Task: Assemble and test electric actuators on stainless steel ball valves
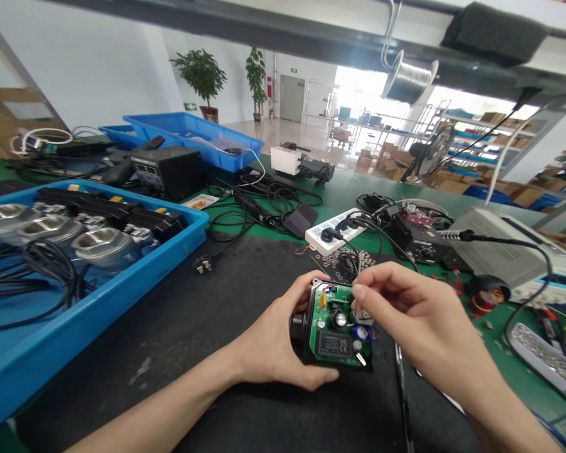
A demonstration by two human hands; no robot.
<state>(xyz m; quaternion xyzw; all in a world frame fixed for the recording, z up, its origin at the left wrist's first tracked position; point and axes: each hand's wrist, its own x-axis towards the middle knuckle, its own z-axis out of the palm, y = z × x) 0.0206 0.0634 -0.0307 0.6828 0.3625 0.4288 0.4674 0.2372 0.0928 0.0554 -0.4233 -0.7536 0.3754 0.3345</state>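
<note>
My left hand [276,343] wraps round a small black housing holding a green circuit board [337,327] with capacitors and a black module on it. It keeps the housing just above the black mat [179,314]. My right hand [405,311] hovers over the board's top edge, thumb and forefinger pinched on a thin wire [357,267] that rises toward the white power strip [337,231].
A blue tray [99,296] with metal cups and black cables sits at the left. A black power supply [170,171], tangled cables, a soldering station [417,239], a grey instrument [504,248] and a pile of small metal parts [342,261] crowd the green table.
</note>
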